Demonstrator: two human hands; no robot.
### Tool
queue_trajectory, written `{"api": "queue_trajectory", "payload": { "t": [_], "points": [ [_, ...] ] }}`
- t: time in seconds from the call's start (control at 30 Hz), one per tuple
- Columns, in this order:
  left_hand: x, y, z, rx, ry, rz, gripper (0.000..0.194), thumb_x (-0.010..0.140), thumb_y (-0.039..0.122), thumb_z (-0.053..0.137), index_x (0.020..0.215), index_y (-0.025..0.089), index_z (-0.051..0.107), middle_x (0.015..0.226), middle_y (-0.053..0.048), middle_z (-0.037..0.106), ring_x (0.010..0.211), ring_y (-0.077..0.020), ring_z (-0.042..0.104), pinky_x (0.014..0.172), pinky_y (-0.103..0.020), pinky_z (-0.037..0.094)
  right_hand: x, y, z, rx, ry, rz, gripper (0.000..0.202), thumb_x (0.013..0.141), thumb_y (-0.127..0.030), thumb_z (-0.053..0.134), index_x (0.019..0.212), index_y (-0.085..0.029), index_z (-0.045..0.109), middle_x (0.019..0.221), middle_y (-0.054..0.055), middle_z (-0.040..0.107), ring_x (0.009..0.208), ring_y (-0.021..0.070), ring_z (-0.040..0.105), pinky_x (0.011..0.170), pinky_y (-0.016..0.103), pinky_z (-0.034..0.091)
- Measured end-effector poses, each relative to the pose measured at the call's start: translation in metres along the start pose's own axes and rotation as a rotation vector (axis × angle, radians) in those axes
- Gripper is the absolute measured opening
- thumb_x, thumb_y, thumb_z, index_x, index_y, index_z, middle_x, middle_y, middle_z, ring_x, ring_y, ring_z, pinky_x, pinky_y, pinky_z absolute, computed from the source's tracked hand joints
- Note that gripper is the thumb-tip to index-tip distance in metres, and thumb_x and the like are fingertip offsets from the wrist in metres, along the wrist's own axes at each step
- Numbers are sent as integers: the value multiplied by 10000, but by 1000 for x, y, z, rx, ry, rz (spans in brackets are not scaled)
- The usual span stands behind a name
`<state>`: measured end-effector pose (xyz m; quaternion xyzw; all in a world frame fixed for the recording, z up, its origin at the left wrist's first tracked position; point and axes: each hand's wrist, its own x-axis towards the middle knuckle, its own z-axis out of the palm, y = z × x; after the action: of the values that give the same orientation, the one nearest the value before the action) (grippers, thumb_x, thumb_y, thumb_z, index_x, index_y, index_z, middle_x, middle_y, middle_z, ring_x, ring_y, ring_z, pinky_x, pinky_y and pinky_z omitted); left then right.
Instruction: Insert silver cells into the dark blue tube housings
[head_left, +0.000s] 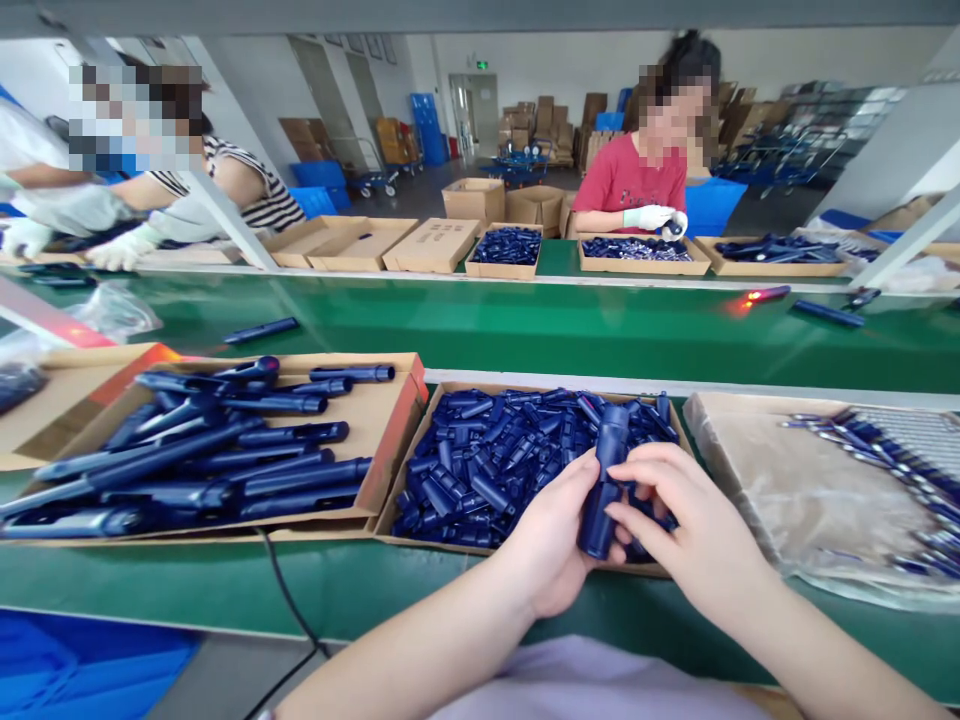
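A dark blue plastic tube, a hollow-looking housing, stands nearly upright in my left hand, whose fingers wrap round it from behind. My right hand is closed in a pinch at the tube's right side, thumb and fingertips touching it about halfway up. Whether a small part is also between those fingertips I cannot make out. Both hands are above the near edge of a cardboard tray heaped with small dark blue plastic parts.
Longer blue tubular housings fill a cardboard box on the left. To the right, a plastic-lined tray holds slim metallic-blue pieces. Beyond runs a green belt carrying several blue housings. Gloved co-workers work across it; a black cable hangs in front.
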<state>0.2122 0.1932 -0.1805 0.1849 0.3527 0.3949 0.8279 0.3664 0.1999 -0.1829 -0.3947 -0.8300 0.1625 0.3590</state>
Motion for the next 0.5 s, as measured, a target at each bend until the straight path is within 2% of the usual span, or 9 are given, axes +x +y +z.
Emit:
{"api": "queue_trajectory", "payload": {
  "t": [0.1, 0.2, 0.27, 0.37, 0.5],
  "points": [
    [2, -3, 0, -3, 62, -37, 415, 893, 530, 435, 1048, 147, 481, 725, -2, 444, 546, -39, 481, 448, -122, 358, -3, 1, 2, -21, -1, -89, 171, 1060, -215, 438, 1174, -219, 565, 1126, 29, 496, 1043, 150, 505, 923, 237, 435],
    [3, -4, -3, 28, 46, -16, 491, 862, 601, 454, 1013, 134, 462, 726, 3, 431, 509, -31, 442, 409, -120, 300, -7, 5, -2, 38, -20, -49, 267, 1069, -221, 407, 1285, -266, 560, 1179, 29, 490, 1109, 159, 481, 959, 247, 412],
    [2, -2, -4, 75, 9, 43, 469, 832, 550, 539, 1070, 157, 446, 762, 17, 425, 487, -15, 413, 393, -116, 261, -10, 12, -8, 157, 31, 74, 309, 1068, -274, 426, 1361, -298, 520, 1191, 36, 492, 1050, 157, 514, 873, 229, 461],
    [-1, 1, -4, 98, -26, 65, 438, 846, 475, 543, 1141, 169, 440, 781, 24, 407, 478, -5, 398, 383, -111, 236, -10, 27, -14, 377, 109, 367, 338, 1041, -444, 509, 1322, -261, 552, 1047, 48, 546, 783, 134, 540, 640, 187, 480],
    [-1, -5, -2, 105, -124, 51, 377, 871, 450, 503, 1070, 136, 436, 773, 11, 437, 500, -29, 455, 400, -132, 344, -4, 33, -4, 730, -45, 708, 577, 915, -666, 627, 1186, -157, 610, 740, 24, 509, 601, 109, 438, 483, 150, 365]
  ]
}}
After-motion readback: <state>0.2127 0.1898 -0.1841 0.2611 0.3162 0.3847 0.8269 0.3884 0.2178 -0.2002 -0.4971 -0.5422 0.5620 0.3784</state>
